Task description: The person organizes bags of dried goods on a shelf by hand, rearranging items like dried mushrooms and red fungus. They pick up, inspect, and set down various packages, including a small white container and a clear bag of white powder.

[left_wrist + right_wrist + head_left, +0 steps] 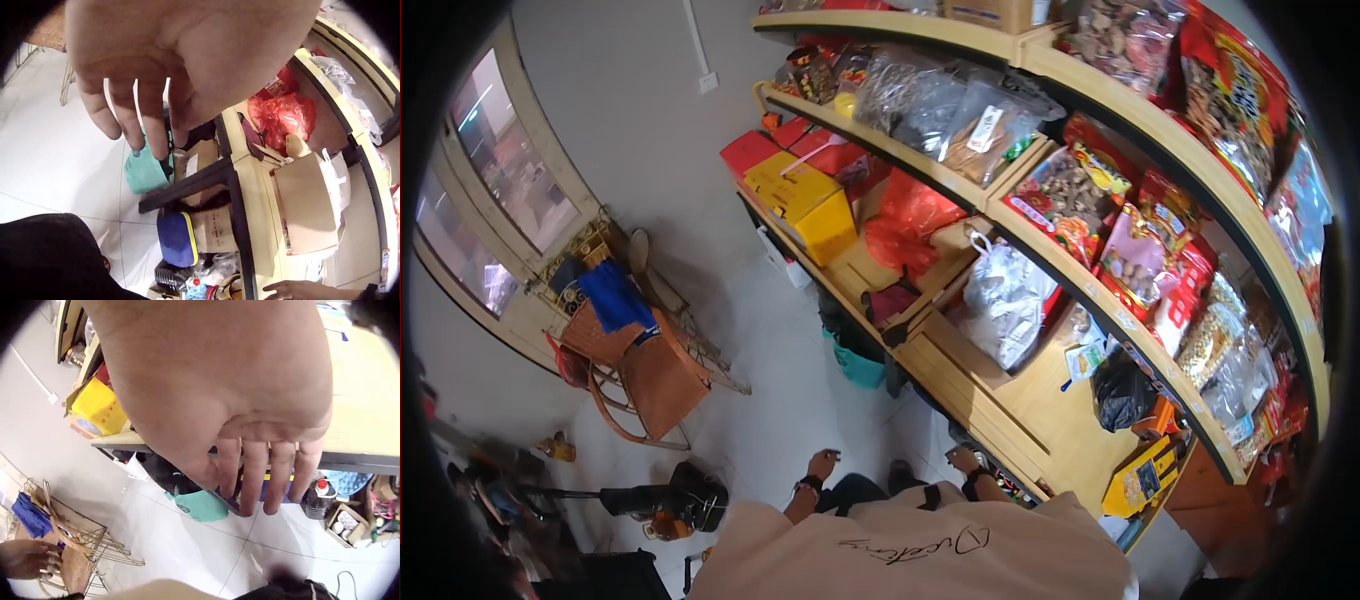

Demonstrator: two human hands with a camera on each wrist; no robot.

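Both hands hang low in front of the body, holding nothing. In the head view the left hand (823, 464) is over the tiled floor, left of the shelf unit. Its fingers (150, 119) reach down loosely in the left wrist view, above a teal bag (147, 170) that stands on the floor. The right hand (963, 459) is close by the wooden counter edge (990, 405). In the right wrist view its fingers (253, 478) are relaxed and slightly spread, overlapping the counter edge and the things stored beneath.
Shelves hold packaged snacks (1140, 255), a white plastic bag (1007, 305), a red bag (910, 220) and a yellow box (800, 205). To the left is a brown chair (660, 385) with a blue cloth (615, 297). A dark bottle (320, 503) and small boxes stand beneath the counter.
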